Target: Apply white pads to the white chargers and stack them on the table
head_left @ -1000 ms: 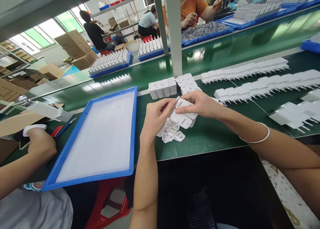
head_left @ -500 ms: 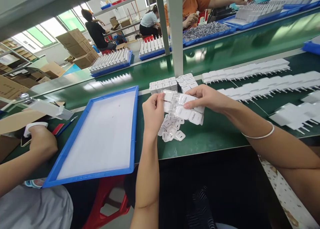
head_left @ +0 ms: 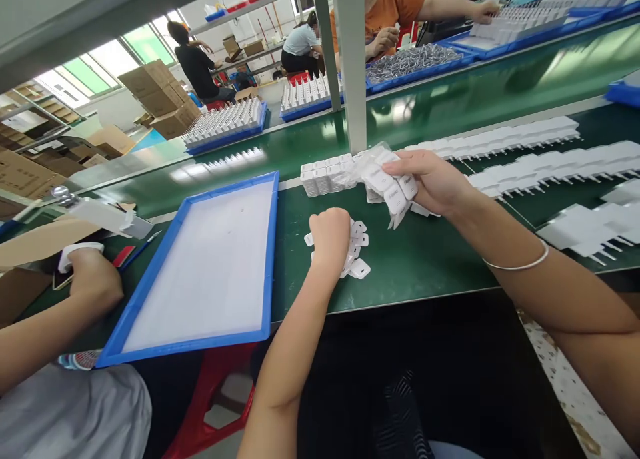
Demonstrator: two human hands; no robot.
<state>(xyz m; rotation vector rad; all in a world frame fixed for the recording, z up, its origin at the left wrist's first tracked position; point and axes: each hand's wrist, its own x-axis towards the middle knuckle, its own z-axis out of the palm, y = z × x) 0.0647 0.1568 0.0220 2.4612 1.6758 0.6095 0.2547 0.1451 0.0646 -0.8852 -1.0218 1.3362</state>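
My right hand (head_left: 437, 179) grips a clear plastic bag (head_left: 381, 172) packed with small white square plates, raised over the bench. Dark print shows on some of the plates. Over a loose pile of white plates (head_left: 359, 249) on the green surface is my left hand (head_left: 331, 235), closed with its fingers curled down. The fingertips are hidden beneath the hand, and I cannot make out what they hold. Just behind, neat stacks of white plates (head_left: 324, 177) stand close together, partly covered by the bag.
A blue-rimmed tray (head_left: 274, 245) with a white lining lies to the left. At right, rows of white plug-like housings with prongs (head_left: 555, 169) line the bench. A metal post (head_left: 351, 79) rises behind the stacks. A neighbour's arm (head_left: 85, 292) rests at far left.
My left hand has let go of the bag and moved down to the loose pile. My right hand has shifted slightly right and up with the bag, which now hangs tilted.
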